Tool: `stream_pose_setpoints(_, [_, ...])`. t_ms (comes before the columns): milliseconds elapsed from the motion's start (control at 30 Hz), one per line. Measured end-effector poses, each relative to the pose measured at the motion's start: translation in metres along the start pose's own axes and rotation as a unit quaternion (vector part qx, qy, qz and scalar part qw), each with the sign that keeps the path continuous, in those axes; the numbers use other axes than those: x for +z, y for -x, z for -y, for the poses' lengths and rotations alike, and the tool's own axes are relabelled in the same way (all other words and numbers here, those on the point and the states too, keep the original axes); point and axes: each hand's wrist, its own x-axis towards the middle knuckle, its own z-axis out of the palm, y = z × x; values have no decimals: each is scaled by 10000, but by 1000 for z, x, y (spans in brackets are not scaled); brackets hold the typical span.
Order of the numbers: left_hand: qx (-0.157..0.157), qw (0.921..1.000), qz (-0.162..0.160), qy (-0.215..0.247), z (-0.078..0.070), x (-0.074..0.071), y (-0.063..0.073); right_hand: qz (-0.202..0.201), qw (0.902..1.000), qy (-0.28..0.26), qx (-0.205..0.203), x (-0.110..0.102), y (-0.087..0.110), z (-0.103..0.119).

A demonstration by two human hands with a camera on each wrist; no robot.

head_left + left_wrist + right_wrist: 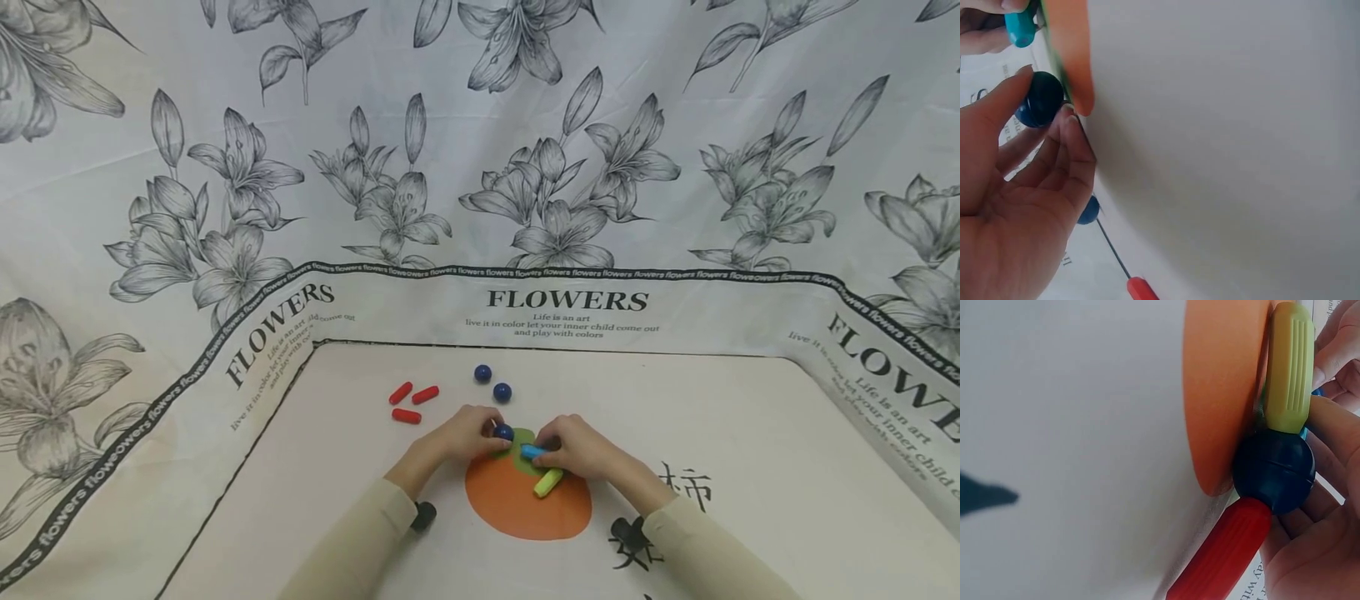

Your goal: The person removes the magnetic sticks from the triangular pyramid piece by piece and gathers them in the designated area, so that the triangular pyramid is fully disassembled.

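Observation:
Near the picture's stem, my left hand [471,433] pinches a dark blue ball [1040,100] between thumb and fingers. To its right, my right hand [581,447] grips a light blue rod [533,452], its tip pointing toward that ball; the two are apart. A ribbed yellow rod [1290,369] touches a second dark blue ball [1274,470] beside the right fingers, and a red rod [1221,550] meets that ball's other side. The right hand hides this ball and red rod in the head view. How the light blue rod joins them is hidden.
Three loose red rods [407,416] lie at the left, with two blue balls [502,392] beyond the hands. Beneath the hands is an orange persimmon picture [517,508] on the pale cloth [300,500]. A floral curtain [420,167] rises behind.

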Motion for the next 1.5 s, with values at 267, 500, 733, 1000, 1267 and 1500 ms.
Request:
stream_pose_setpoints(267, [-495,9977,-451,-42,1,-16,1,-11,9999,52,90,3,0,2])
stream_pose_setpoints(500, [-918,9904,-1005,-246,11,-27,-13,-23,10000,44,86,3,1,5])
stream_pose_setpoints(733, [-1194,9872,-999,-334,19,-27,-16,5,10000,75,14,6,1,2])
stream_pose_setpoints(1000, [-1284,9868,-934,-305,20,-28,-19,-34,9999,164,-5,4,1,-2])
stream_pose_setpoints(1267, [-1307,9867,-927,-258,17,-29,-18,-108,9993,365,-60,-4,8,-4])
stream_pose_setpoints(1500, [-1107,9894,-923,-190,19,-30,-13,-205,9987,464,45,-15,16,-8])
